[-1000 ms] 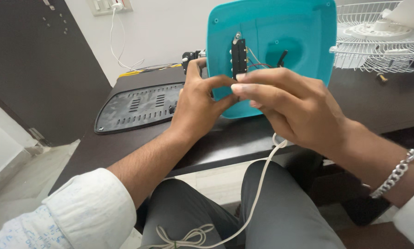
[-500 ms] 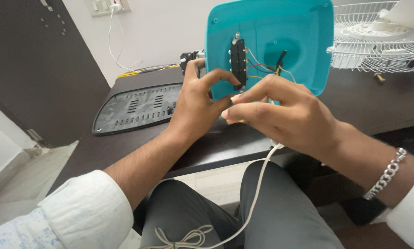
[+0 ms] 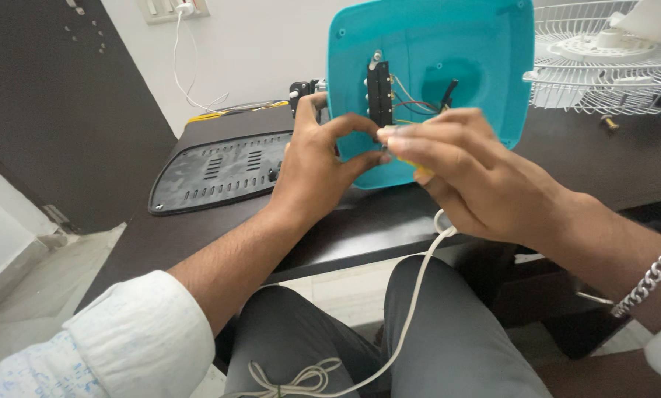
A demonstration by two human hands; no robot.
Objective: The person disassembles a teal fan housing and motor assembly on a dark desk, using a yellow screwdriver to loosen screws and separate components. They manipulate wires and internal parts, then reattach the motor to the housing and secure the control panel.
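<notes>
Hands, left hand (image 3: 319, 166) and right hand (image 3: 470, 173), grip upright turquoise housing (image 3: 463, 44).

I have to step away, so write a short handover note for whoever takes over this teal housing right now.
Left hand: grips the teal housing at its left edge, holding it upright on the dark table.
Right hand: fingers pinched at the black switch strip, with something yellow in them.
Coloured wires are exposed inside the housing. The white cord hangs to the lap.
The black vented plate lies off on the table; the white fan grille sits right.
Left: housing open.
</notes>
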